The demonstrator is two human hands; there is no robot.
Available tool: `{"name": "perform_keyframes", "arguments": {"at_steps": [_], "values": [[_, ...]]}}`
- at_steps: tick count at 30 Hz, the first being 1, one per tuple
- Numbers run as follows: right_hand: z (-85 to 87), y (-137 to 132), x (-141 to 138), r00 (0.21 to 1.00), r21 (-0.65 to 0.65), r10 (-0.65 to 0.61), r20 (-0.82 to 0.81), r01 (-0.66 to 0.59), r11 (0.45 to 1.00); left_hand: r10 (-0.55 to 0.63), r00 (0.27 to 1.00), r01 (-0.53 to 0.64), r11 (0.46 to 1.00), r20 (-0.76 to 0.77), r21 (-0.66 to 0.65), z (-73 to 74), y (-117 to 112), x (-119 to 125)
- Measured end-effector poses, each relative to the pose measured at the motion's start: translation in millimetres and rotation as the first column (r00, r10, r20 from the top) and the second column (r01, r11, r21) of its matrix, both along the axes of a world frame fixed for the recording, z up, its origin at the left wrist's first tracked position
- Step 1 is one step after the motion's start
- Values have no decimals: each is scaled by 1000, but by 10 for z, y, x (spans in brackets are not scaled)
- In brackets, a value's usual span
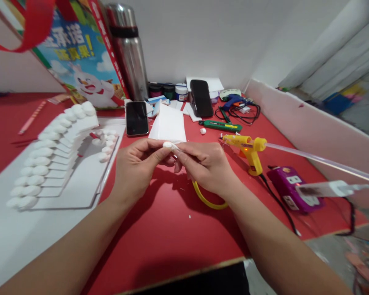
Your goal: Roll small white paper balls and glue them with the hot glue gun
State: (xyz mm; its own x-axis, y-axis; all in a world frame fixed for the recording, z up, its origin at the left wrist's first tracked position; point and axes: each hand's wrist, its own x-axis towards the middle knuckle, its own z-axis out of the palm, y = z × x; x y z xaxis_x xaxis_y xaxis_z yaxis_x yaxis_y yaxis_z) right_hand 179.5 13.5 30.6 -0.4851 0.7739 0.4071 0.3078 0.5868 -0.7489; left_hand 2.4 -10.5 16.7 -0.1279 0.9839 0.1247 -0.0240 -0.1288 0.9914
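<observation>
I note, mid-frame, left hand (133, 166) and right hand (207, 166) pinching a white piece (169, 145), its lower part hidden by their grip, shape unclear; yellow band (204, 199) below, partly covered by the latter.

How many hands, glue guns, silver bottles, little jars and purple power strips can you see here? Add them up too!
Hands: 2
Glue guns: 1
Silver bottles: 1
Little jars: 3
Purple power strips: 1
Total: 8

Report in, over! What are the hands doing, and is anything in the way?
Left hand and right hand both pinching a small white piece. Piece above the red table. Yellow curved thing partly behind right hand, not blocking the piece.
</observation>
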Motion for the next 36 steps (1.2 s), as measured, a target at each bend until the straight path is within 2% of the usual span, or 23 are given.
{"name": "perform_keyframes", "arguments": {"at_steps": [2, 5, 9, 13, 17, 21, 25, 29, 32, 36], "values": [[2, -8, -3, 999, -1, -13, 46, 13, 1000, -9, 999, 10, 1000, 35, -19, -17, 5, 2], [-1, -17, -13, 988, 81, -41, 147, 29, 996, 4, 999, -3, 1000, 44, -20, -36, 3, 14], [-7, -30, -33, 963, 161, -80, 257, 39, 986, 91, 994, -90, 996, -58, 18, -39, -25, 53], [11, -43, -44, 955, 117, -90, 284, 59, 991, 222, 936, -175, 967, -274, 186, -57, -90, 97], [25, -43, -37, 956, 78, -105, 275, 87, 993, 257, 873, -108, 931, -414, 350, -114, -140, 111], [7, -21, -15, 958, 78, -113, 264, 96, 992, 248, 863, -80, 927, -440, 365, -111, -137, 82], [-13, 16, 16, 978, 76, -51, 201, 36, 996, 238, 856, -88, 942, -460, 323, -32, -123, 39], [-16, 43, 53, 985, 70, 12, 171, -25, 997, 173, 911, -80, 965, -375, 251, 12, -105, 5], [-20, 51, 71, 981, 124, 12, 194, -36, 992, 91, 941, -28, 981, -326, 192, 16, -71, -31], [-30, 43, 56, 971, 187, -23, 237, -23, 982, 57, 901, 57, 967, -430, 247, 21, -23, -64]]}}
